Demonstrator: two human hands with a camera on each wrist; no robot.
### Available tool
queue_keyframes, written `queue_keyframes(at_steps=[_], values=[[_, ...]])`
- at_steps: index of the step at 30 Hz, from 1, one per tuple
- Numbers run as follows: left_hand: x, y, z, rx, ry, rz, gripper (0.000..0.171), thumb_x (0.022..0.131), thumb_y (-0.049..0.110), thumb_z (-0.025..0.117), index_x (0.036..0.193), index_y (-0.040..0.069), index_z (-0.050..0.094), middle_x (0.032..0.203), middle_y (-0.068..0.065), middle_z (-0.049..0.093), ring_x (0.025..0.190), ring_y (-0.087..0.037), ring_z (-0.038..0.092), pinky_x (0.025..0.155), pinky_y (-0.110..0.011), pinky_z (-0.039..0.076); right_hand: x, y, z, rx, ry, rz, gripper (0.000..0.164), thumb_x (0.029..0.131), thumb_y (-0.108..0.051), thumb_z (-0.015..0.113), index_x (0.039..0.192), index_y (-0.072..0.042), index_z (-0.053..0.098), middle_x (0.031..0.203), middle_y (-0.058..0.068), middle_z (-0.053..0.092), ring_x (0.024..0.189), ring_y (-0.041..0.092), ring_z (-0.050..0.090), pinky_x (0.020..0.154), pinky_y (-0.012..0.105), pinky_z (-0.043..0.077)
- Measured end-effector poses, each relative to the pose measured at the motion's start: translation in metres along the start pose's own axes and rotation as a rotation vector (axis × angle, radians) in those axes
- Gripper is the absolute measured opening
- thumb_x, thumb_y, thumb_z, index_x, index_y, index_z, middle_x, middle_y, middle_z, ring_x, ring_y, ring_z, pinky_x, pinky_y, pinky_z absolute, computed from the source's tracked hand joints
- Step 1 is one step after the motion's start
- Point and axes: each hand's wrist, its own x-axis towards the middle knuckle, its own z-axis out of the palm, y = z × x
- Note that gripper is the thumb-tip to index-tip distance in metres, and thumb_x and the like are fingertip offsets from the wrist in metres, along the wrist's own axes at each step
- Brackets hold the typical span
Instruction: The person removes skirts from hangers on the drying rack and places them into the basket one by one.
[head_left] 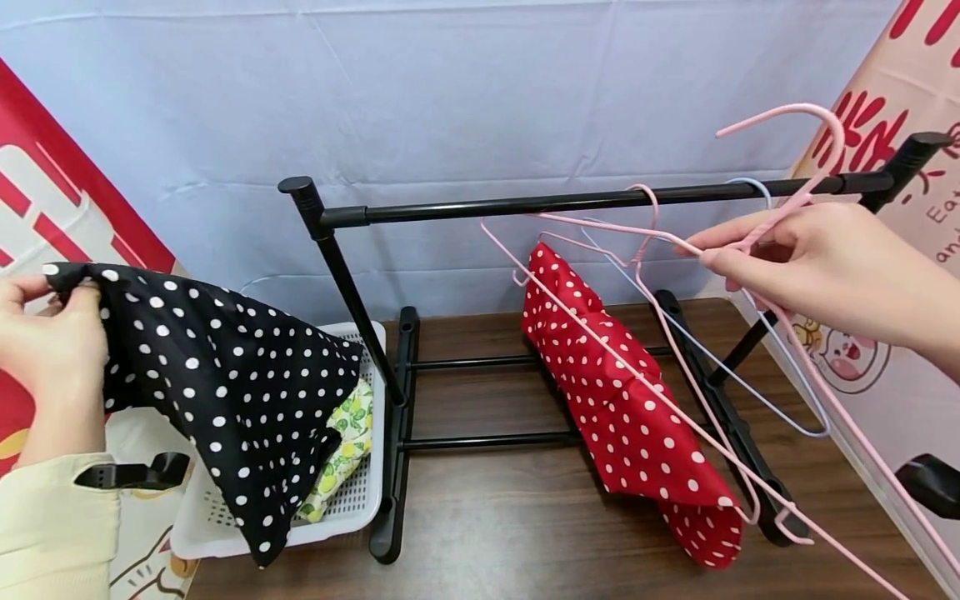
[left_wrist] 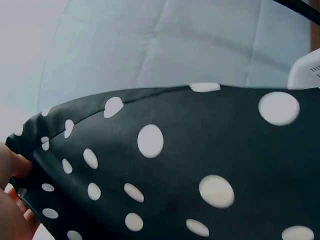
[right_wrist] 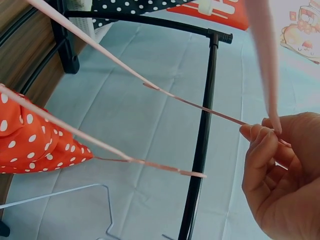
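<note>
My left hand [head_left: 56, 350] pinches a corner of a black cloth with white polka dots [head_left: 247, 375], which hangs down slantwise over a white basket. In the left wrist view the black cloth [left_wrist: 170, 165] fills most of the picture, with my fingertips at its left edge. At the neck, just below the hook, my right hand [head_left: 832, 267] grips a pink hanger [head_left: 802, 108], raised in front of the rack's bar. Behind it, a red cloth with white dots [head_left: 622, 400] hangs on another pink hanger [head_left: 655, 221], hooked over the bar.
The black rack [head_left: 487, 207] stands on a brown wooden table [head_left: 480, 517]. A light blue hanger [head_left: 823, 417] hangs at the bar's right end. Left of the rack, the white basket [head_left: 378, 467] holds a folded lemon-print cloth [head_left: 345, 450]. A pale curtain [head_left: 450, 92] covers the back.
</note>
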Motion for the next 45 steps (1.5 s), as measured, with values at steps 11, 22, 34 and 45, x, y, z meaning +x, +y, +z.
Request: queue_keyframes(at_steps=[11,22,34,45], values=[[-0.019,-0.029,0.006,0.389,-0.107,0.330,0.020,0.082,0.035,0.058,0.077,0.044,0.041,0.105,0.005,0.066,0.075,0.022,0.052,0.075,-0.004,0.039,-0.019,0.021,0.003,0.089,-0.032,0.161,0.022,0.089,-0.033,0.060,0.108,-0.026,0.068,0.048,-0.002,0.051,0.039,0.013,0.040,0.032,0.026,0.023],[-0.057,-0.064,0.006,0.539,-0.499,0.597,0.048,0.080,0.013,0.061,0.123,0.004,0.043,0.111,-0.019,0.064,0.092,-0.040,0.060,0.068,-0.041,0.037,-0.021,0.032,0.005,-0.007,0.047,0.077,0.024,0.086,-0.028,0.064,0.107,-0.018,0.070,0.057,-0.003,0.054,0.038,0.011,0.033,0.033,0.024,0.024],[-0.082,-0.102,0.009,0.650,-0.712,0.814,0.043,0.077,0.011,0.068,0.119,0.019,0.061,0.047,-0.001,0.039,0.042,-0.013,0.030,0.039,-0.029,0.023,-0.041,0.054,0.008,0.096,0.156,-0.039,0.024,0.081,-0.002,0.067,0.103,-0.011,0.069,0.064,-0.011,0.048,0.041,0.002,0.035,0.036,0.018,0.028],[-0.088,-0.145,0.029,0.792,-0.943,0.685,0.043,0.082,0.018,0.067,0.124,0.020,0.058,0.071,-0.012,0.061,0.045,-0.014,0.037,0.045,-0.031,0.029,-0.077,0.116,0.019,0.339,0.161,0.051,0.054,0.082,0.014,0.051,0.106,-0.032,0.066,0.055,-0.013,0.043,0.039,0.002,0.033,0.030,0.020,0.020]])
